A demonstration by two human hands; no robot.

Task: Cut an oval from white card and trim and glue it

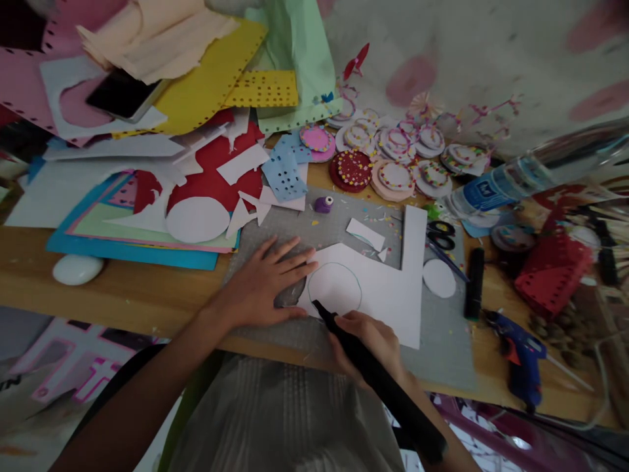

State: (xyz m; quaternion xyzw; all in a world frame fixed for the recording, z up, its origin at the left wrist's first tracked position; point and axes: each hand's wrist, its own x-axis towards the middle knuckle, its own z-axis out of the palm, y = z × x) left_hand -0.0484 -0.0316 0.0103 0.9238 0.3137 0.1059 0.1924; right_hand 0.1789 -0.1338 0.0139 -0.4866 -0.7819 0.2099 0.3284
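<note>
1. in the head view, the grey cutting mat point(442, 334) lay on the wooden table point(162, 288), just in front of the person, and served as the middle of everything.
2. the white sheet point(388, 305) rested on the mat's near half, a narrow strip of it running up toward the mat's far side; a drawn circle point(339, 285) showed on its left part.
3. the left hand point(263, 282) was flat over the mat's left part, fingers spread wide, grasping nothing, with fingertips and thumb at the sheet's left edge.
4. the right hand point(371, 341), above the mat's near edge, was curled closed around a long black tool point(378, 373), its narrow tip at the lower left of the circle's line.
5. on the mat's far part were a small purple figure point(324, 205) and a white offcut point(365, 234); on its right part, a white disc point(439, 278) and, just beyond that, black-handled scissors point(441, 235).
6. right of the mat lay a blue glue gun point(525, 367); left of it, a stack of coloured sheets point(132, 255).
7. beyond the mat stood rows of decorated discs point(351, 170), and a clear bottle point(496, 187) leaned at its far right.
</note>
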